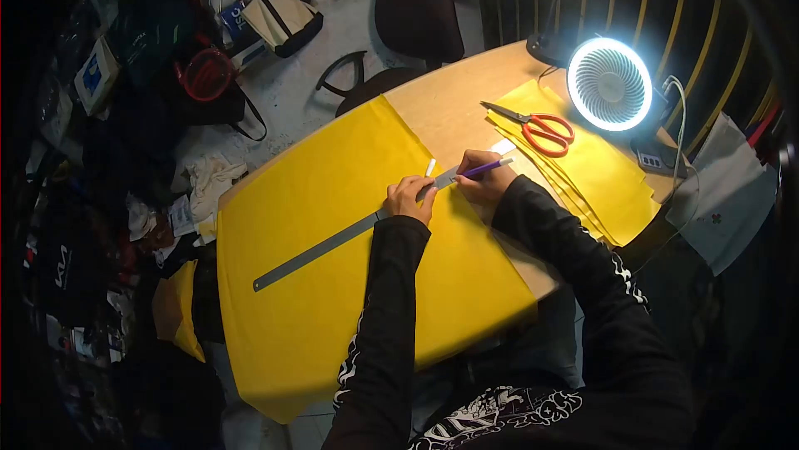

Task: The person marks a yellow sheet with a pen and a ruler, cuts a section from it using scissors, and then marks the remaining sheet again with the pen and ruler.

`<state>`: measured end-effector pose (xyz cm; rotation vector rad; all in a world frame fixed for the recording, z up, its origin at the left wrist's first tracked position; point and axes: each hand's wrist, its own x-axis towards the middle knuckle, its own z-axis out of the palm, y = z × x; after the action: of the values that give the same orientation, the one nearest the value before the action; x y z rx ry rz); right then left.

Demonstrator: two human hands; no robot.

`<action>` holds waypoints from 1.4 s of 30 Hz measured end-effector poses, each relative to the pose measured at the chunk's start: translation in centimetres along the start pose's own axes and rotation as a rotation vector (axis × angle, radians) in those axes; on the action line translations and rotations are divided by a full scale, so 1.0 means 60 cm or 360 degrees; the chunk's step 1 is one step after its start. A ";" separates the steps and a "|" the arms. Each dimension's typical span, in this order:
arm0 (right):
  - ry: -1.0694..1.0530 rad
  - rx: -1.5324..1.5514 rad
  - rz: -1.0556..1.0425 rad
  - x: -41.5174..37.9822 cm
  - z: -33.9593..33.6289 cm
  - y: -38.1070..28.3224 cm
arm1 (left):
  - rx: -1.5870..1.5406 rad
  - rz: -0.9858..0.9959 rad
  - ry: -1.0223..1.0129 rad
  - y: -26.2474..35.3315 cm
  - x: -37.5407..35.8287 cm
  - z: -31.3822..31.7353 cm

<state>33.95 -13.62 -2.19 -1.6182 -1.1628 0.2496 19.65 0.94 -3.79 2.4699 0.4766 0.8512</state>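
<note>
"Where can a hand pass?"
"Over the flat yellow sheet [316, 175], either side of the metal ruler [316, 252]; red-handled scissors [528, 121] and a light-ringed fan [609, 85] bar the way at right."

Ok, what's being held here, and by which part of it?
Right hand: the purple pen, near its lower end. The left hand rests on the ruler; whether it grips the white stick is unclear.

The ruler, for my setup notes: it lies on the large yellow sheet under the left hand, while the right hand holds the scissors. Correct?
Not quite: the head view shows the right hand holding a purple pen, not the scissors. The ruler lies on the large yellow sheet under the left hand.
</note>
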 end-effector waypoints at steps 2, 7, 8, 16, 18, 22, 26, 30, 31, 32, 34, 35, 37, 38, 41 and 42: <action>0.0036 0.0006 -0.0026 0.000 0.005 0.001 | 0.0006 0.0002 0.0007 -0.001 -0.001 0.001; 0.0006 -0.0009 0.0030 0.001 0.005 -0.001 | 0.0011 -0.0012 0.0002 0.000 -0.001 0.001; -0.0011 -0.0001 0.0043 0.002 0.005 -0.001 | 0.0013 -0.0014 0.0006 -0.001 -0.001 0.002; -0.0079 0.0010 0.0155 0.002 0.006 -0.005 | 0.0062 0.0070 0.0069 -0.007 0.000 0.007; -0.0095 0.0032 0.0156 0.001 0.004 -0.010 | 0.0054 0.0071 0.0082 -0.008 -0.001 0.008; -0.0073 0.0001 0.0023 0.002 0.004 -0.007 | 0.0038 0.0096 0.0085 -0.008 0.000 0.008; -0.0074 -0.0002 0.0114 0.001 0.006 -0.008 | 0.0020 0.0011 0.0017 -0.001 0.000 0.003; -0.0095 0.0054 0.0106 0.002 0.005 -0.004 | 0.0009 0.0033 0.0001 0.000 0.001 0.000; -0.0102 0.0081 0.0106 0.002 0.005 -0.005 | 0.0006 0.0039 -0.0009 0.000 0.001 -0.001; -0.0104 0.0072 0.0099 0.003 0.005 -0.004 | 0.0009 0.0042 -0.0011 0.000 0.002 -0.001; -0.0110 0.0050 0.0085 0.004 0.006 -0.001 | 0.0014 0.0047 -0.0015 0.000 0.001 0.000; -0.0126 0.0043 0.0084 0.004 0.005 0.001 | 0.0004 0.0050 -0.0014 -0.001 0.002 0.000; -0.0158 0.0028 0.0080 0.004 0.002 0.000 | -0.0015 0.0055 -0.0012 -0.003 0.002 0.001; -0.0160 0.0021 0.0094 0.003 0.002 -0.001 | -0.0006 0.0055 -0.0011 -0.003 0.002 0.001; -0.0156 0.0025 0.0103 0.003 0.002 -0.002 | 0.0013 0.0052 -0.0004 -0.002 0.001 0.000; -0.0148 0.0042 0.0085 0.003 0.003 -0.002 | 0.0014 0.0051 0.0003 -0.001 0.001 0.000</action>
<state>33.87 -13.41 -2.10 -1.6304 -1.1825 0.3771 19.67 1.00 -3.82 2.4913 0.4434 0.8657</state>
